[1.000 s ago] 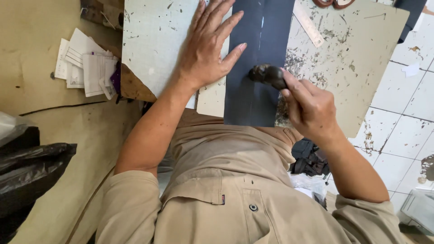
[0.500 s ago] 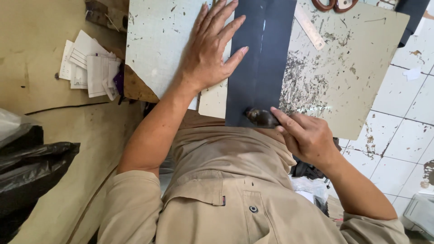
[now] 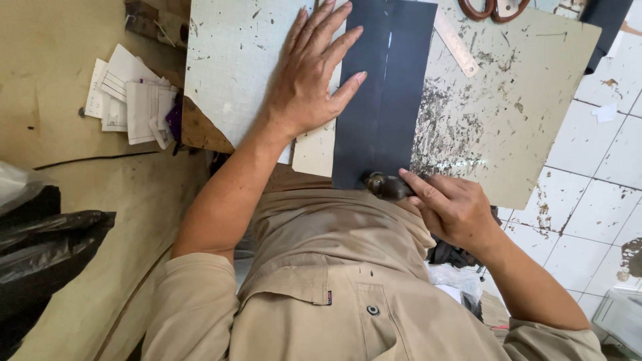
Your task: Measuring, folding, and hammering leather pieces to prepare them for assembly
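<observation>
Nearest to us, low in the frame, our tan shirt (image 3: 321,267) fills the bottom centre. Just above it, at lower right of centre, our right hand (image 3: 455,210) is closed around a small dark tool (image 3: 386,186), with the forefinger laid along its top. The tool's head sits right at the near edge of the dark strip (image 3: 384,93), touching it where the strip's bottom end meets the edge of the board (image 3: 508,113).

The strip is a long dark piece of sheet material, and its long axis runs straight away from us, from the tool at lower centre up to the top edge of the frame. A thin pale line runs along that axis through the upper part. So the strip lies directly ahead of the right hand, up-frame from it, and the right hand is the nearer one to its bottom end.

Farther up, our left hand (image 3: 311,80) lies flat and open, fingers spread, palm on the board and the fingertips and thumb pressing onto the strip's left part.

Beyond, a metal ruler (image 3: 455,43) lies slanted just right of the strip, with scissors (image 3: 491,8) at the top edge. Folded papers (image 3: 130,100) sit at upper left, a black bag (image 3: 47,247) at lower left.
</observation>
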